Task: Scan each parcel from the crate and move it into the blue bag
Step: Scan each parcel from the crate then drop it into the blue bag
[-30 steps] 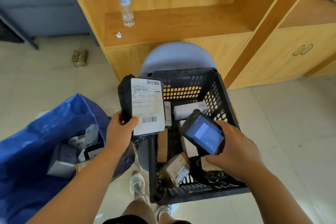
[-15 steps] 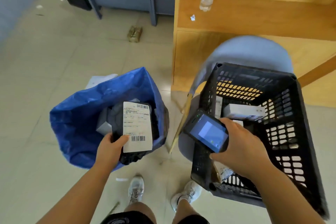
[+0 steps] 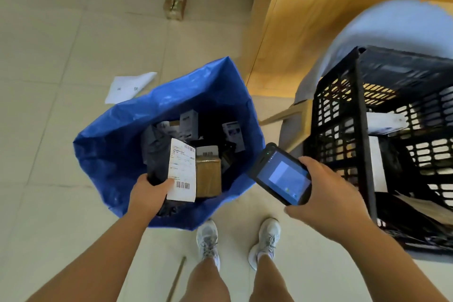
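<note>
Left hand [image 3: 149, 195] clenched on lower end of black parcel [image 3: 160, 157], held over open mouth of blue bag [image 3: 117, 144], other parcels below it; parcel's white label [image 3: 182, 169] faces up, barcodes top and bottom, print too small to read; right hand [image 3: 326, 197] grasps scanner [image 3: 280, 174], screen lit blue, between bag and black crate [image 3: 360, 135]; crate at right, white parcels inside.

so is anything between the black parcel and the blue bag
Nothing visible. The left hand holds the black parcel right over the open mouth of the blue bag, with only earlier parcels below it. The scanner in the right hand sits off to the side.
</note>
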Demonstrator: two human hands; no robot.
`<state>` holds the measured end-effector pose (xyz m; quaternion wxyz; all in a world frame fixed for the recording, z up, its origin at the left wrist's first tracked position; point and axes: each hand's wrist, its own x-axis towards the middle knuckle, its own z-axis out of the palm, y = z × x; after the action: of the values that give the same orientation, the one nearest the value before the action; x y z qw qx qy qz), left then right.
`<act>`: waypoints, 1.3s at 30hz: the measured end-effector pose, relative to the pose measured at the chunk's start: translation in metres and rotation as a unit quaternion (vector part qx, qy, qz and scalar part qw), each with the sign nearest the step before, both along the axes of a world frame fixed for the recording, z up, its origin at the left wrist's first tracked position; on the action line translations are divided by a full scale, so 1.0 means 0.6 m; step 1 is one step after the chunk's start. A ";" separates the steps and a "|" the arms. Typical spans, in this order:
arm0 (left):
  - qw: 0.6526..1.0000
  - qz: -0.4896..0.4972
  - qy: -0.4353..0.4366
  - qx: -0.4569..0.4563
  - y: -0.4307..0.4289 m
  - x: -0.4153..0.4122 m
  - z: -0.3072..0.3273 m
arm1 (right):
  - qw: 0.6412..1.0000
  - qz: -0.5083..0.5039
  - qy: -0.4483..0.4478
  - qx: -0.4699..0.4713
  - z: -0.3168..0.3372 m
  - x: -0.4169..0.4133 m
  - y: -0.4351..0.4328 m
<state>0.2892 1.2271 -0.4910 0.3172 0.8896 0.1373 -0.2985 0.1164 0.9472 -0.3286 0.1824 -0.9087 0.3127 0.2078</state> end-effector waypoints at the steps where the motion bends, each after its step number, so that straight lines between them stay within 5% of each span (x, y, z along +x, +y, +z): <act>1: 1.000 -0.009 0.000 -0.004 -0.001 0.006 -0.017 | 1.000 0.000 0.006 -0.006 -0.011 0.007 0.005; 12: 0.991 -0.022 -0.011 -0.132 -0.043 -0.012 -0.143 | 0.999 -0.042 0.015 -0.016 -0.089 0.034 0.019; 19: 0.993 0.085 -0.051 -0.061 0.012 0.015 -0.146 | 0.999 -0.019 0.032 -0.003 -0.108 0.035 0.037; 24: 0.998 -0.008 -0.022 0.061 0.035 0.036 -0.169 | 1.000 0.001 0.031 0.002 -0.134 0.061 0.050; 39: 0.974 -0.194 0.097 0.066 0.009 0.043 -0.201 | 0.999 0.032 0.023 -0.021 -0.129 0.101 0.062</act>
<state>0.3149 1.2323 -0.6118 0.1788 0.8852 0.0122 -0.4293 0.1770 0.9845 -0.4061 0.1492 -0.9169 0.2921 0.2276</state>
